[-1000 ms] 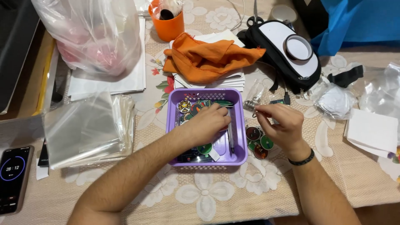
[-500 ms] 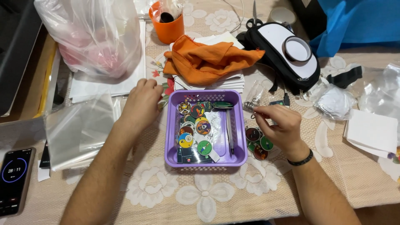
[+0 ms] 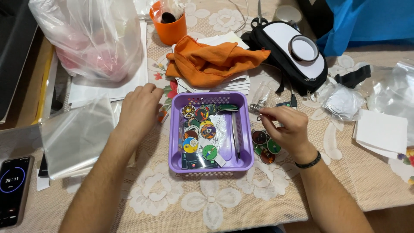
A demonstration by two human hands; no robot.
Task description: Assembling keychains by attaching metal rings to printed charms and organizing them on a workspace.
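Note:
A purple plastic basket [image 3: 246, 129] sits in the middle of the table, holding several round colourful badges [image 3: 202, 129] and a pen [image 3: 236, 137]. My left hand [image 3: 139, 108] rests left of the basket with fingers curled, over the edge of a stack of clear plastic sleeves [image 3: 79, 136]; what it holds, if anything, is hidden. My right hand [image 3: 284, 127] is right of the basket, its fingertips pinched on a small metal keyring piece [image 3: 255, 108]. A few more badges [image 3: 264, 144] lie under that hand.
An orange cloth [image 3: 211, 60] lies on papers behind the basket. An orange cup [image 3: 170, 26], a big clear bag [image 3: 90, 39], a black-and-white pouch [image 3: 293, 47], a phone [image 3: 13, 190] at the left edge and clear bags and white cards [image 3: 379, 129] at the right.
My left hand came out of the basket and moved left onto the stack of clear sleeves. My right hand stayed beside the basket.

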